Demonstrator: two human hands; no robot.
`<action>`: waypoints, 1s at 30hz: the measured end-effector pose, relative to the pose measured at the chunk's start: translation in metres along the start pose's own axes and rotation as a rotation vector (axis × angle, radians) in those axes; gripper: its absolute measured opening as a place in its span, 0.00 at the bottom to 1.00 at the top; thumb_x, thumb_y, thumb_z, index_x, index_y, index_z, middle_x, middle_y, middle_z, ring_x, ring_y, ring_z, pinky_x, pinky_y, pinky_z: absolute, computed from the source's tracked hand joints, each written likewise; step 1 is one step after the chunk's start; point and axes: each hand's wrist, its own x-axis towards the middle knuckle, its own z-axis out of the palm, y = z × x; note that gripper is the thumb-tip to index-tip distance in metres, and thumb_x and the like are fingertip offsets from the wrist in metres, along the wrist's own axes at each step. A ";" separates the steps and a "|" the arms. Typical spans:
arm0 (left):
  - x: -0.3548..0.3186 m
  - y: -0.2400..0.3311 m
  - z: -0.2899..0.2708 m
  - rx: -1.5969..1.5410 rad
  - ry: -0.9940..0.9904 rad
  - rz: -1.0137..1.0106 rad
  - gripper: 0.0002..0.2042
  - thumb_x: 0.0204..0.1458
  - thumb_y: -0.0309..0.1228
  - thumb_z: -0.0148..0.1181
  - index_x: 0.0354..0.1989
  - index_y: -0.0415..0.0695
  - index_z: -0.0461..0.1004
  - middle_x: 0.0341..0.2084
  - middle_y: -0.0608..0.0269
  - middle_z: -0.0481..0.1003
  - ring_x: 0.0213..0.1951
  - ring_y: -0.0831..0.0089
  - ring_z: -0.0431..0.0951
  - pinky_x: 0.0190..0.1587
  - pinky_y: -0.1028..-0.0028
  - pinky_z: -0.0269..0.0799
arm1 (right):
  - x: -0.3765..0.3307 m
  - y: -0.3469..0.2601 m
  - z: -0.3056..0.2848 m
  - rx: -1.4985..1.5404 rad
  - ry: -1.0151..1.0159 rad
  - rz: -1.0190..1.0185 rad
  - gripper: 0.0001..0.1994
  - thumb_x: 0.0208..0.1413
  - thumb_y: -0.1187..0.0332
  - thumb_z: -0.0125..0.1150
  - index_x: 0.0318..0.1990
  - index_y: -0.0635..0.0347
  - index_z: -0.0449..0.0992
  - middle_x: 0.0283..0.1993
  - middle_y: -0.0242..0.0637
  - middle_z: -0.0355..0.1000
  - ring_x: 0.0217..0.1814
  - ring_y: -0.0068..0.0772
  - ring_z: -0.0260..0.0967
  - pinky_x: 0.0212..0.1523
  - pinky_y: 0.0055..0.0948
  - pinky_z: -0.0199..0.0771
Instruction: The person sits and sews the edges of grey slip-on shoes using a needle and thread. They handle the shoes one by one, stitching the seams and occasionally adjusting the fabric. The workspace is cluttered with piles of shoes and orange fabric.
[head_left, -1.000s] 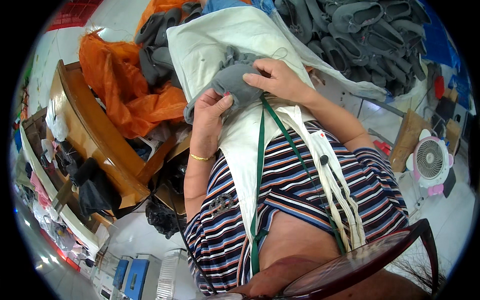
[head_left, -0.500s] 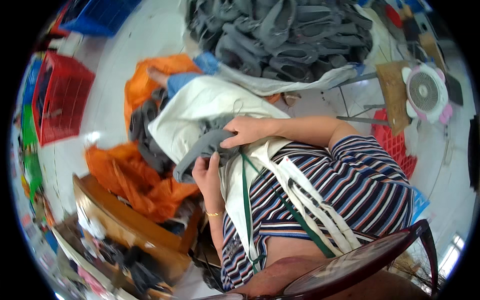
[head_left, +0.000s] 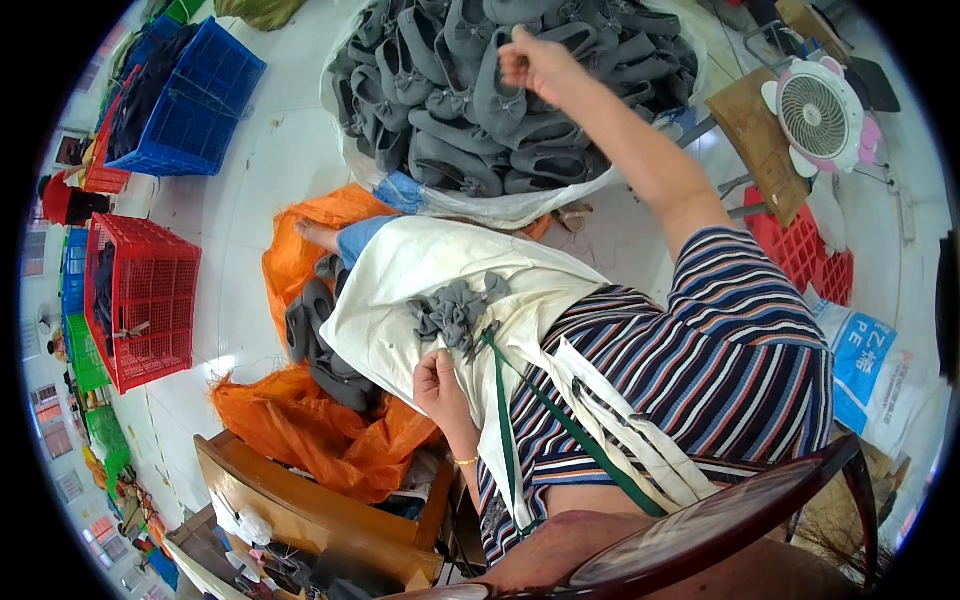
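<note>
My right hand (head_left: 537,68) is stretched out over a large heap of grey fabric shoes (head_left: 455,165) with small bows. Its fingers are curled, and whether anything is inside them is hidden. On my lap, a white apron (head_left: 380,290) carries a small cluster of grey fabric bows (head_left: 455,308). Beside that cluster my left hand (head_left: 436,382) rests with fingers pressed together; anything pinched there is too small to make out. Several more grey shoes (head_left: 335,350) lie at the left of my legs, next to orange sacking.
An orange sack (head_left: 320,430) spreads over the open wooden drawer (head_left: 300,510) at lower left. Red crate (head_left: 150,300) and blue crate (head_left: 190,100) stand on the left floor. A white-and-pink fan (head_left: 820,110) sits by a wooden board (head_left: 765,140) at right.
The grey shoe that both hands held over my lap is no longer in them. My right hand has reached out to the heap; the left stays at the lap. The grey bows are now uncovered.
</note>
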 end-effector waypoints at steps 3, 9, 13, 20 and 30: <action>0.002 -0.002 -0.007 -0.013 0.054 -0.031 0.06 0.60 0.27 0.59 0.37 0.36 0.76 0.29 0.68 0.75 0.32 0.82 0.71 0.37 0.82 0.68 | -0.048 0.050 0.050 -0.237 -0.283 0.040 0.18 0.66 0.56 0.52 0.32 0.62 0.78 0.22 0.32 0.70 0.23 0.24 0.66 0.30 0.26 0.71; 0.026 0.035 0.004 -0.274 -0.133 -0.037 0.33 0.52 0.16 0.57 0.68 0.44 0.57 0.33 0.68 0.71 0.35 0.80 0.71 0.40 0.79 0.70 | -0.209 0.081 0.137 -0.421 -1.095 0.366 0.09 0.63 0.68 0.57 0.36 0.64 0.78 0.29 0.30 0.73 0.32 0.17 0.69 0.36 0.22 0.70; 0.028 0.016 -0.010 -0.605 -0.473 -0.080 0.22 0.54 0.22 0.61 0.59 0.41 0.67 0.41 0.65 0.77 0.34 0.82 0.72 0.38 0.79 0.71 | -0.228 0.063 0.175 -0.356 -1.303 0.384 0.07 0.61 0.72 0.58 0.34 0.65 0.79 0.31 0.31 0.74 0.33 0.18 0.70 0.36 0.21 0.70; 0.023 -0.028 -0.064 -0.472 -0.104 -0.250 0.08 0.60 0.32 0.58 0.31 0.42 0.79 0.23 0.74 0.75 0.21 0.88 0.64 0.25 0.84 0.61 | -0.154 0.060 0.130 -0.120 -0.620 0.540 0.09 0.64 0.64 0.54 0.36 0.59 0.73 0.27 0.26 0.67 0.24 0.16 0.61 0.20 0.16 0.60; 0.069 -0.048 -0.072 -0.003 0.097 -0.125 0.10 0.59 0.32 0.61 0.33 0.37 0.78 0.21 0.75 0.72 0.25 0.87 0.64 0.28 0.83 0.61 | -0.021 0.042 -0.016 0.196 0.382 -0.160 0.05 0.58 0.77 0.58 0.30 0.62 0.71 0.27 0.35 0.68 0.30 0.30 0.69 0.47 0.38 0.77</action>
